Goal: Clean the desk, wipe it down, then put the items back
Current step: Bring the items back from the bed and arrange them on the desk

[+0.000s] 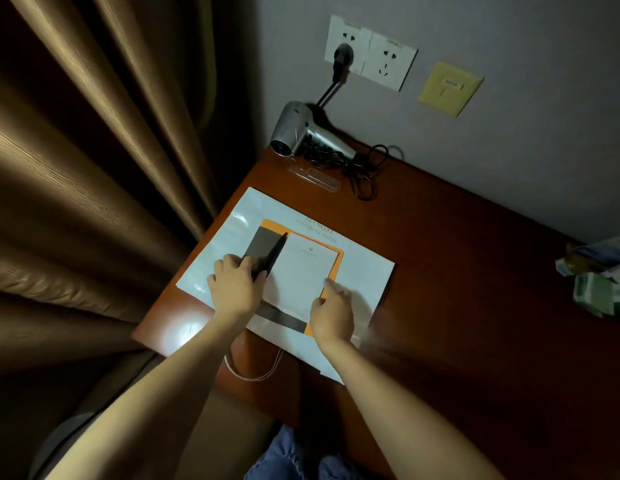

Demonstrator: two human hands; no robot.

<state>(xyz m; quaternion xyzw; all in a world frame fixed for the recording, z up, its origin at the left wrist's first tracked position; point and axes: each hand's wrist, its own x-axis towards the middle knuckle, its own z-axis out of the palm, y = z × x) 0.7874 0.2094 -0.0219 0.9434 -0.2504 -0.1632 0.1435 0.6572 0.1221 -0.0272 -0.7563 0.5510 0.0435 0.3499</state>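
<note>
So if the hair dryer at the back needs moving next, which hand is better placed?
Probably the left hand. It lies nearer the hair dryer at the desk's back left corner, though it holds a black pen it must first put down. The right hand sits further off, pinching the notepad.

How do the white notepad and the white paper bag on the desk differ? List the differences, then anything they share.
The notepad is much smaller than the paper bag. The notepad lies on top of the orange folder; the paper bag lies under it, directly on the desk. The right hand touches the notepad's corner, not the bag. Both are white, flat and printed.
</note>
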